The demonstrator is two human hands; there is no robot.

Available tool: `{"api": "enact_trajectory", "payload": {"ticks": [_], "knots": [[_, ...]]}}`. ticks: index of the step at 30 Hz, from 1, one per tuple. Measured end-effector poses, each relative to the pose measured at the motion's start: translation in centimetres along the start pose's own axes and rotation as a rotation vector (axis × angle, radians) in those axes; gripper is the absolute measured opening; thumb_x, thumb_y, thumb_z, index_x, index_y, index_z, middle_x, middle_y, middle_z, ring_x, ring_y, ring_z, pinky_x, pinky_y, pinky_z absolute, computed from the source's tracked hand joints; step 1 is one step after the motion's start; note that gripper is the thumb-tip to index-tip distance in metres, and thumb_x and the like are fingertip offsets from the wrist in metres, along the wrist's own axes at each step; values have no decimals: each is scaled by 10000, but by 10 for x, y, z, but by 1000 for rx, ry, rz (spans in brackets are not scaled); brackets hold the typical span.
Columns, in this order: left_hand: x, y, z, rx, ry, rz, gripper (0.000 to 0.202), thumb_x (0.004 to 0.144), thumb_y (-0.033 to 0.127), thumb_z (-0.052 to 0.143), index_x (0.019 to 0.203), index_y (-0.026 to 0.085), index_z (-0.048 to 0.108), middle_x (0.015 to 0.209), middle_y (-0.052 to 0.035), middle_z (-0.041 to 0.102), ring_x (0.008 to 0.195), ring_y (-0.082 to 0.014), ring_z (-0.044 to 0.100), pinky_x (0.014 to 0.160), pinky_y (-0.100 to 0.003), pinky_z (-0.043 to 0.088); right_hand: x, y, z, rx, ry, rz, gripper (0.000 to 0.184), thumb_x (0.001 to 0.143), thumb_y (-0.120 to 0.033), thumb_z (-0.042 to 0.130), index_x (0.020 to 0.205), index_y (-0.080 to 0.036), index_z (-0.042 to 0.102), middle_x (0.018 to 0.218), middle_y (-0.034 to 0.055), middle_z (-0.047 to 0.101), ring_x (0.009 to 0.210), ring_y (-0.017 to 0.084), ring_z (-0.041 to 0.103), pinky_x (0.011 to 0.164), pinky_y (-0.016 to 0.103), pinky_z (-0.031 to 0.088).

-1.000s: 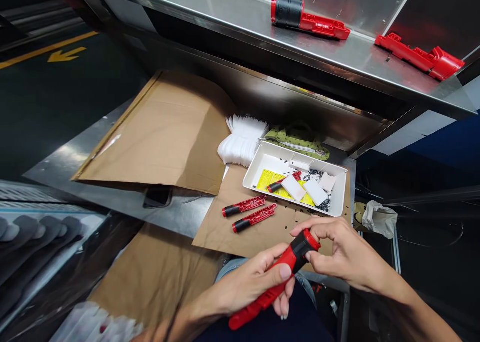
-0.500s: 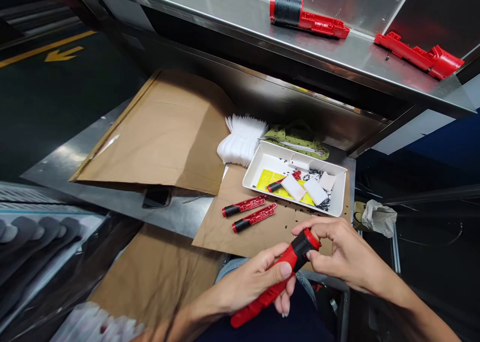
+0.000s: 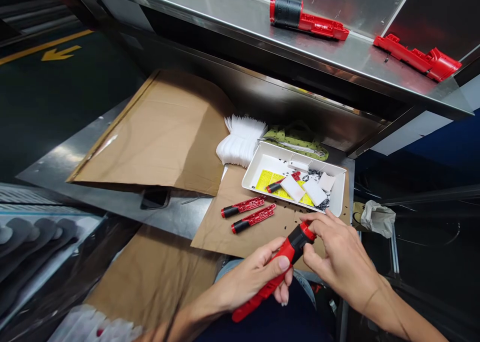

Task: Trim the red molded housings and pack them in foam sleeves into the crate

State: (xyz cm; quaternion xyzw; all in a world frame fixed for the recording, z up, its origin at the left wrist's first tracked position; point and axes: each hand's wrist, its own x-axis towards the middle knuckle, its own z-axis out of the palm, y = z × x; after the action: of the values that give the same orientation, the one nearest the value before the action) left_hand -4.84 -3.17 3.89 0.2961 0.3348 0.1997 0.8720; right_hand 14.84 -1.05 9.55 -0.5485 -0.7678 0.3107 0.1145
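My left hand [image 3: 262, 272] is wrapped around the red lower part of a red and black plastic housing [image 3: 299, 240], thumb lying along it. The piece is tilted, its black collar and red rim pointing up and right. At that rim my right hand [image 3: 339, 254] has its fingertips, with the thumb beside the collar; its fingers partly hide the end. Two similar red and black housing halves [image 3: 253, 218] lie on the cardboard sheet [image 3: 221, 234], showing their ribbed insides. Another red and black piece [image 3: 275, 186] lies in the white tray [image 3: 249, 179].
White blocks [image 3: 315, 192], a yellow printed sheet and small black parts are also in the tray. Behind are stacked white sheets [image 3: 242, 142] and a green pouch [image 3: 296, 139]. A large cardboard box [image 3: 161, 132] stands left; larger red parts [image 3: 324, 27] sit on the metal shelf.
My right hand has shifted its fingers over the red rim, its thumb moving down off the rim's edge. The left hand keeps its hold, the housing moving slightly.
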Motion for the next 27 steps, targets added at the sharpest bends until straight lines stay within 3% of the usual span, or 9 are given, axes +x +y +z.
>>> {"api": "enact_trajectory", "payload": {"ticks": [2,5,8,11,13,18,22,25,27], "knots": [[1,-1,-3,-19,-24,-8,552,805,653,666,1014,165,515,782,14,616,595,-89,613,591,-219,462,-3,2,-4,9,-13,-12,28,872,-259,532,880,-249,557,1267,60,678,1249,269,590,1145,527,350],[1,-7,-10,-85,-110,-33,588,784,669,679,1045,168,513,761,18,619,554,-90,604,554,-212,464,-9,10,-17,88,-91,-13,84,918,-347,561,980,-296,582,1395,20,598,1299,249,552,1056,448,462],[1,-13,-19,-143,-173,-32,628,769,680,686,1087,169,510,731,20,619,508,-98,590,504,-214,459,-12,19,-29,158,28,46,113,947,-379,539,1002,-307,609,1452,17,545,1300,261,548,1034,427,481],[0,-16,-26,-176,-205,-16,644,762,680,693,1100,160,520,727,12,625,508,-103,595,489,-208,452,-15,22,-33,243,116,92,226,963,-432,516,842,-274,623,1417,45,572,1313,298,527,1088,461,435],[0,-16,-29,-179,-215,-4,654,764,675,694,1127,158,524,733,11,625,523,-104,601,507,-207,458,-16,20,-29,303,83,96,258,961,-456,520,830,-270,642,1445,48,546,1341,303,496,1121,474,405],[0,-8,-26,-91,-213,6,692,765,687,681,1177,144,555,736,4,619,547,-109,604,539,-215,469,-16,13,-14,390,-105,30,228,896,-451,646,1078,-321,692,1567,-1,396,1496,265,263,1207,468,288],[-2,-2,-22,-10,-214,-15,680,746,683,703,1145,152,563,740,6,628,567,-103,605,579,-218,478,-11,9,-6,349,-243,-15,279,853,-475,696,1075,-306,706,1626,-19,286,1539,269,106,1245,495,167],[-2,-2,-21,-3,-204,-25,622,744,677,710,1053,160,554,729,12,630,580,-98,606,594,-215,476,-8,7,-3,360,-325,0,245,852,-485,689,1005,-295,718,1622,-25,301,1539,272,109,1243,501,170],[0,-4,-21,-11,-211,-40,615,735,683,714,1014,163,539,730,15,627,588,-100,613,594,-215,481,-9,6,-1,393,-293,37,191,868,-456,672,936,-281,705,1572,-1,400,1517,274,204,1226,504,219]]}}
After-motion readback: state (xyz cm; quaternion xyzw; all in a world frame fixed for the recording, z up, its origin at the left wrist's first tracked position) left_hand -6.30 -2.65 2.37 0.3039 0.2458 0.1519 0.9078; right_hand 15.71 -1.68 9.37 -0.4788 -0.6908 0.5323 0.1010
